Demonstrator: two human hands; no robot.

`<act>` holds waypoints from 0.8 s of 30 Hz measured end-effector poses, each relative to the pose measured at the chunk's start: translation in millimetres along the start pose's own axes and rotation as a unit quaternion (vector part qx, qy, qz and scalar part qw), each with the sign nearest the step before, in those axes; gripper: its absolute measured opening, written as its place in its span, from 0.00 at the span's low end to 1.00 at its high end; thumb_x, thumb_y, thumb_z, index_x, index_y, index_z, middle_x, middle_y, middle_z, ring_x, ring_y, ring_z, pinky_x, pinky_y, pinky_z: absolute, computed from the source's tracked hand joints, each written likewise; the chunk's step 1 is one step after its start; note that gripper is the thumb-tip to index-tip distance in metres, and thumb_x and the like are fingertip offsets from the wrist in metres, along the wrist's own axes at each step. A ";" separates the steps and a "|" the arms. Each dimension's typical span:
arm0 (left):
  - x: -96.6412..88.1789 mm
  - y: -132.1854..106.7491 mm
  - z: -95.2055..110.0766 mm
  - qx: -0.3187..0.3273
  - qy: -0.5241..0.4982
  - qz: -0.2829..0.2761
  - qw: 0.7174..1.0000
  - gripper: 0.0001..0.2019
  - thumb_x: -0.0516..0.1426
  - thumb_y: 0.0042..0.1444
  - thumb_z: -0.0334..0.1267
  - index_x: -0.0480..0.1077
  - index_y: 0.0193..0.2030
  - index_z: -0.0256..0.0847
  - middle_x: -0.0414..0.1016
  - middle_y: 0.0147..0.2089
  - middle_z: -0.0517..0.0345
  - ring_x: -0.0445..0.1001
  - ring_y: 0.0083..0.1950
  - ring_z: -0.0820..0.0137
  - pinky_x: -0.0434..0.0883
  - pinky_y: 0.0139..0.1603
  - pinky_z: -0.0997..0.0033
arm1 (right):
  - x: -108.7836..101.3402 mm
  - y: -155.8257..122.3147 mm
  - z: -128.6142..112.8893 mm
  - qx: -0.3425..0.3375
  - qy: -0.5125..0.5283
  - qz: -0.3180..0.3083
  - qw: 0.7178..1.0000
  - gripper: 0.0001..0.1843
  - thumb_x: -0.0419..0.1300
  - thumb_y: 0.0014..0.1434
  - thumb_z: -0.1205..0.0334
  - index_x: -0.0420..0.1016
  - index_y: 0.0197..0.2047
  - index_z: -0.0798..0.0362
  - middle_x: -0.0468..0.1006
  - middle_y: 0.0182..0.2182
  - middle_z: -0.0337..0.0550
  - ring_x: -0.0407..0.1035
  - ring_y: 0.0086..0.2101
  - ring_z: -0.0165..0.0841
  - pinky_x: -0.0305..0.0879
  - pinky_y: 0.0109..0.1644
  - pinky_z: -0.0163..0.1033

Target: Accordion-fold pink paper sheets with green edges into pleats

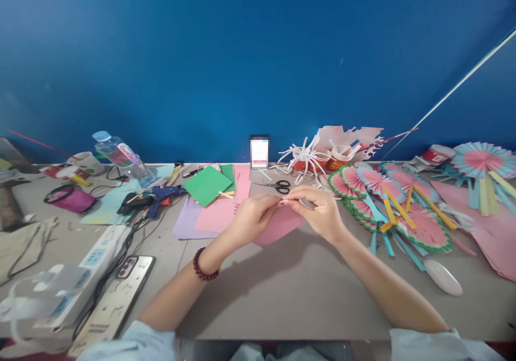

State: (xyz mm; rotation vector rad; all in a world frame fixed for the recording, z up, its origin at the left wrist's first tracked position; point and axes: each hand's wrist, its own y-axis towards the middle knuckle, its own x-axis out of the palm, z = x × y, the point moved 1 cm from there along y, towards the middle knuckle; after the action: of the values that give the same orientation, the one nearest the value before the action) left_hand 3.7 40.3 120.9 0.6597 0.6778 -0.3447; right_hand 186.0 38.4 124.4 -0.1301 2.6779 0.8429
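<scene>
Both hands meet over the middle of the table, fingertips close together on the edge of a pink paper sheet (280,226). My left hand (253,216) pinches the paper from the left, a bead bracelet on its wrist. From the right, my right hand (320,210) grips the same edge between thumb and fingers. The sheet hangs below the fingers; the pinched edge is mostly hidden. Just beyond the hands lie black-handled scissors (281,186). Under and left of my left hand are more pink paper (213,217) and a purple sheet (181,226).
Green paper (208,185), a blue glue gun (163,197) and a tilted water bottle (124,156) are at left, with a power strip (91,267) and phone (116,302) nearer. Folded paper fans (423,226) and a white mouse (443,276) occupy the right. A small screen (259,152) stands by the wall.
</scene>
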 end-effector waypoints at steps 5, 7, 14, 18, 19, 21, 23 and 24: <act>-0.7 -0.8 6.2 -0.023 -0.017 -0.006 1.000 0.13 0.47 0.67 0.37 0.72 0.38 0.39 0.75 0.31 0.57 0.72 0.33 0.71 0.64 0.32 0.75 | 1.0 -1.7 -0.5 -0.009 -0.019 0.006 1.000 0.07 0.62 0.58 0.57 0.79 0.33 0.49 0.81 0.33 0.43 0.75 0.35 0.35 0.73 0.41 0.42; -1.9 -0.5 9.0 -0.028 -0.031 -0.013 0.999 0.13 0.48 0.67 0.38 0.72 0.40 0.40 0.76 0.33 0.57 0.72 0.35 0.71 0.65 0.34 0.75 | 0.2 -1.6 -1.0 -0.013 -0.027 0.008 1.000 0.07 0.62 0.58 0.57 0.79 0.33 0.50 0.81 0.33 0.43 0.75 0.35 0.35 0.73 0.41 0.42; -2.3 -1.2 8.6 -0.022 0.019 -0.008 1.000 0.12 0.47 0.66 0.35 0.72 0.37 0.38 0.73 0.30 0.57 0.69 0.31 0.71 0.62 0.31 0.75 | 0.5 -0.5 -2.2 -0.022 -0.030 0.002 0.999 0.06 0.61 0.59 0.60 0.78 0.33 0.50 0.80 0.32 0.43 0.74 0.36 0.35 0.71 0.42 0.41; -1.6 -3.7 8.5 -0.005 0.051 0.017 0.999 0.12 0.49 0.65 0.34 0.71 0.33 0.38 0.68 0.25 0.59 0.65 0.27 0.73 0.57 0.28 0.76 | 3.6 -2.9 -3.3 -0.029 -0.021 0.006 0.999 0.05 0.60 0.60 0.61 0.77 0.34 0.50 0.80 0.32 0.43 0.73 0.36 0.35 0.71 0.42 0.41; -2.0 -4.3 9.1 -0.002 0.056 0.021 0.998 0.12 0.49 0.64 0.33 0.70 0.32 0.38 0.67 0.25 0.60 0.64 0.26 0.74 0.56 0.27 0.75 | 4.0 -3.3 -3.2 -0.026 -0.016 0.006 1.000 0.05 0.60 0.60 0.61 0.77 0.34 0.50 0.80 0.32 0.43 0.73 0.36 0.35 0.71 0.43 0.41; -3.2 -4.9 10.4 -0.003 0.058 0.022 0.998 0.12 0.49 0.64 0.33 0.70 0.31 0.38 0.67 0.24 0.60 0.63 0.26 0.74 0.55 0.27 0.75 | 3.8 -3.0 -2.3 -0.011 0.001 0.002 1.000 0.06 0.61 0.59 0.60 0.78 0.34 0.50 0.80 0.33 0.43 0.74 0.37 0.35 0.71 0.43 0.41; -4.6 -5.0 11.3 -0.014 0.048 0.011 0.999 0.12 0.49 0.64 0.33 0.69 0.31 0.38 0.68 0.24 0.60 0.63 0.26 0.74 0.56 0.27 0.75 | 2.5 -1.1 -1.0 0.015 0.031 -0.009 0.999 0.06 0.62 0.58 0.58 0.79 0.34 0.49 0.81 0.33 0.43 0.74 0.37 0.35 0.72 0.44 0.41; -5.2 -5.0 11.6 -0.022 0.040 0.002 0.999 0.12 0.49 0.64 0.33 0.69 0.32 0.38 0.69 0.25 0.60 0.64 0.27 0.74 0.57 0.28 0.75 | 1.7 0.2 -0.4 0.030 0.051 -0.018 0.998 0.06 0.63 0.57 0.57 0.80 0.34 0.49 0.81 0.33 0.43 0.74 0.36 0.35 0.72 0.44 0.41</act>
State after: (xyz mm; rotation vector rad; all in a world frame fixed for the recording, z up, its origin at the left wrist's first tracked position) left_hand 2.8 29.3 129.0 0.6356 0.7585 -0.2999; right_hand 184.2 38.4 124.2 -0.2111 2.7846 0.7627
